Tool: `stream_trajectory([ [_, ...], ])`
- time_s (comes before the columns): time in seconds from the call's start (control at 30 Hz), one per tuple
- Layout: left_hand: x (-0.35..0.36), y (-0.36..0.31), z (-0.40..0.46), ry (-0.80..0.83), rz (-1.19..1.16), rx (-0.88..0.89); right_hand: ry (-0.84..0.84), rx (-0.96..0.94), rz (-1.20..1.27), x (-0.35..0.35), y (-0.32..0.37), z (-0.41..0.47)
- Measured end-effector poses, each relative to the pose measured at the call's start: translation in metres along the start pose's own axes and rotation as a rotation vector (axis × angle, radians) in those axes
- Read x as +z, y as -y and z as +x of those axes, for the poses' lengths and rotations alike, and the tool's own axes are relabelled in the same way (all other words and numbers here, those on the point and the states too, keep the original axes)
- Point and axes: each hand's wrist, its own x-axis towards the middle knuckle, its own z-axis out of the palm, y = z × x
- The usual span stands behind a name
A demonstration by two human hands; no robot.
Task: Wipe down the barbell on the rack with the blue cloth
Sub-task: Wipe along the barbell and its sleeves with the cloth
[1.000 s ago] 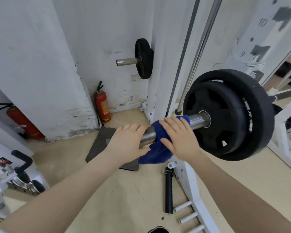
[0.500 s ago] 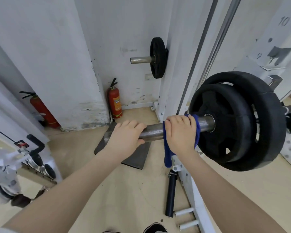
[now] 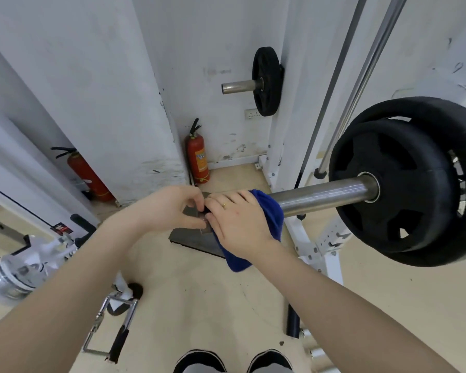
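Observation:
The barbell's steel sleeve (image 3: pixel 320 196) runs left from two black weight plates (image 3: pixel 404 181) at the right. My right hand (image 3: pixel 237 224) grips the sleeve's outer end through the blue cloth (image 3: pixel 269 214), which wraps the bar and hangs down below my wrist. My left hand (image 3: pixel 172 208) is just left of the bar's end, fingers curled and touching the cloth's edge by my right fingertips. The bar's tip is hidden under cloth and hands.
The white rack upright (image 3: pixel 320 246) stands under the bar. A small plate on a wall peg (image 3: pixel 267 82) is behind. Two red fire extinguishers (image 3: pixel 198 157) (image 3: pixel 86 176) stand by the wall. A dark mat (image 3: pixel 197 238), a cable handle (image 3: pixel 113 337) and my shoes (image 3: pixel 199 362) are on the floor.
My right hand slid the cloth outward along the sleeve, away from the plates, to the bar's end. My left hand came off the bar and now pinches at the cloth's edge.

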Motion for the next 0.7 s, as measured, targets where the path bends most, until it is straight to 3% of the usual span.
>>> stream_trajectory([
  [0.23, 0.02, 0.033, -0.005, 0.077, -0.339, -0.087, 0.087, -0.104, -0.069, 0.003, 0.0, 0.006],
  [0.4, 0.042, 0.037, -0.008, -0.054, -0.448, -0.092, 0.151, 0.378, -0.131, -0.019, -0.049, 0.001],
  [0.5, 0.045, 0.037, -0.009, -0.107, -0.548, -0.073, 0.157, 0.518, -0.154, -0.018, -0.05, 0.003],
  [0.7, 0.045, 0.044, -0.006, -0.122, -0.555, 0.045, 0.024, 0.264, -0.142, 0.008, 0.028, 0.004],
])
